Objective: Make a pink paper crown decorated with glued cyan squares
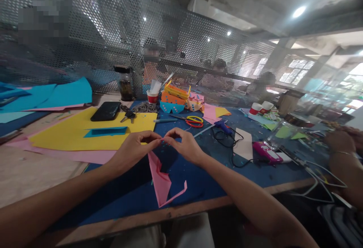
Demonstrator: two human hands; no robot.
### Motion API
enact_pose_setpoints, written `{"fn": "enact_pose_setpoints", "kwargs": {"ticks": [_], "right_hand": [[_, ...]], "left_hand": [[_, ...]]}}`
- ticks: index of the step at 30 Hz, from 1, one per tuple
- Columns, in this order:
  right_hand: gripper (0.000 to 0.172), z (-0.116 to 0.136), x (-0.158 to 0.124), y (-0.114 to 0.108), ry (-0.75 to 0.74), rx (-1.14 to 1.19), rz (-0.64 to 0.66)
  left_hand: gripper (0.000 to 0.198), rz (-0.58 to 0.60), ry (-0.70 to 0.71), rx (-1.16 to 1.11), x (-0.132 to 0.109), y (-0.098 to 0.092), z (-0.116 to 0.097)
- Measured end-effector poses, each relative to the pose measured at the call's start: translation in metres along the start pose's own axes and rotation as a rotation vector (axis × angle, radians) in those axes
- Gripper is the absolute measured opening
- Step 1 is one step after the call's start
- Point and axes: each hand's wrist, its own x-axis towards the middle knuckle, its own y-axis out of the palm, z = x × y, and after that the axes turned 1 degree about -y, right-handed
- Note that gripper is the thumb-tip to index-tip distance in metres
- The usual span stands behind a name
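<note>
My left hand and my right hand meet over the blue mat, fingertips pinched together and nearly touching. Whatever is between the fingertips is too small to make out. Just below them is a folded piece of pink paper, with a narrow strip bent out at its lower end. Its top edge comes close under my left fingers; I cannot tell whether it touches them. Left of my left hand, a folded blue paper strip rests on a large yellow sheet.
Beyond my hands lie scissors, a blue glue gun with a black cord, and decorated paper pieces. A phone, keys and a lidded jar stand left. At right are a clear jar and another person's arm.
</note>
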Motion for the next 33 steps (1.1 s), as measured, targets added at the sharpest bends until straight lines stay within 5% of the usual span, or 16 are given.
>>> {"fn": "enact_pose_setpoints", "kwargs": {"ticks": [13, 27, 33], "right_hand": [[0.017, 0.001, 0.000, -0.003, 0.008, 0.014, 0.019], [0.024, -0.014, 0.017, -0.050, 0.009, 0.065, -0.475], [0.026, 0.002, 0.008, -0.047, -0.078, -0.156, -0.392]], "left_hand": [[0.032, -0.047, 0.017, 0.035, 0.004, -0.004, 0.001], [0.048, -0.147, -0.222, -0.389, 0.017, -0.017, 0.017], [0.047, -0.172, -0.268, -0.404, 0.020, -0.019, 0.020]]}}
